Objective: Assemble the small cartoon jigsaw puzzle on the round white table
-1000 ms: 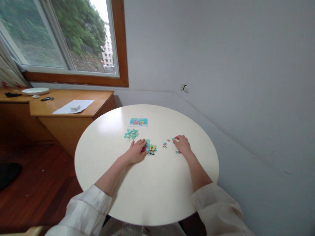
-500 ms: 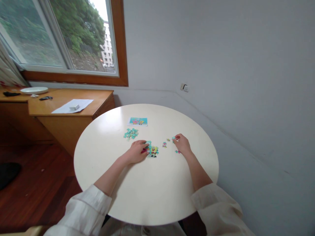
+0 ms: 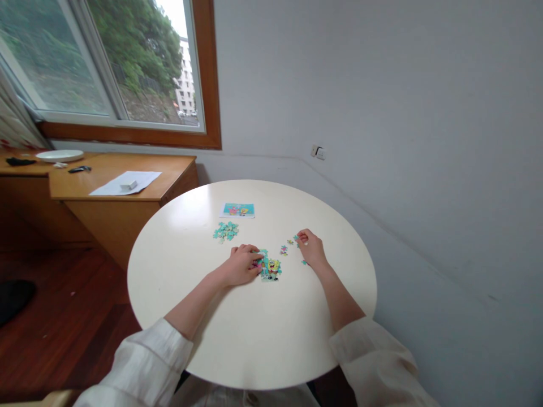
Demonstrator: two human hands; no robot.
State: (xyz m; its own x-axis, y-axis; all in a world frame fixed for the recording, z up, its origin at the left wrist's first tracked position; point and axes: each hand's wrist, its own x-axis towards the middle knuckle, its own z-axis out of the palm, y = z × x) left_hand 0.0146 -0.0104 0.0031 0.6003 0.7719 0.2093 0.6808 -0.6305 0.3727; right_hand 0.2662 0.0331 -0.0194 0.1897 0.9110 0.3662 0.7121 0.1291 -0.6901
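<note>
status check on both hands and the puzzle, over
Left hand on partly joined puzzle, covering its left part. Right hand at loose pieces, grip unclear. Some lie between hands.

1. Joined puzzle (image 3: 272, 267): teal, with a bright yellow cartoon figure plus some pink
2. Piece pile (image 3: 226, 231): mostly teal-green tbh
3. Picture card (image 3: 238, 210): turquoise, pink and yellow figures, whitish edge
4. Table (image 3: 254, 328): plain creamy white
5. Desk (image 3: 176, 165): orangey-brown wood
6. Sleeves (image 3: 146, 353): plain off-white
7. Window frame (image 3: 207, 73): reddish brown

Puzzle (image 3: 270, 267), partly joined, seemingly flat
</note>
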